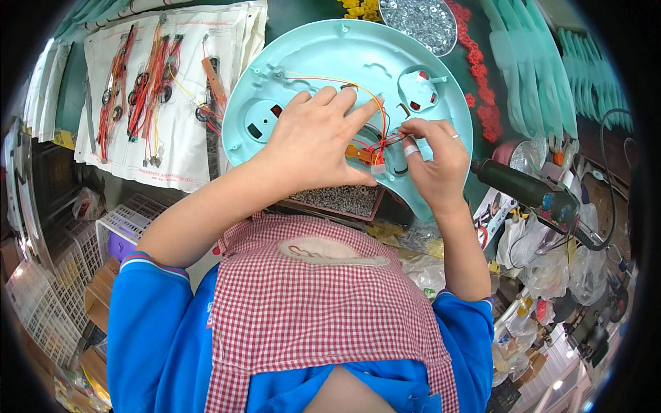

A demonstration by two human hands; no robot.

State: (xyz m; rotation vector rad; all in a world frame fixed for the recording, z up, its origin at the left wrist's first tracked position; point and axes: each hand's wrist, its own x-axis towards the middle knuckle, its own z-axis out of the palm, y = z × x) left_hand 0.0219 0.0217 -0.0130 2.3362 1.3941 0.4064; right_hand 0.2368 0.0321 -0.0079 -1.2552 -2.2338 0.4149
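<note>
Head view: at the left, bundles of red wires with small round black parts (141, 86) lie on white sheets (182, 165). Next, the left hand (313, 141) spreads, fingers apart, over the curved turquoise plastic shell (310, 51). Between both hands, inside this shell, is the small orange-brown circuit board (359, 154), its long axis roughly left to right, the left hand being nearer. Further right, the right hand (437, 162) pinches thin red and dark wires (391, 140) between thumb and finger.

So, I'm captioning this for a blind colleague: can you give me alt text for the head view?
A person's right hand has a pinching grip on thin wires over a curved turquoise plastic shell, with the left hand spread above it. Red wire bundles lie on white sheeting to the left.
</note>
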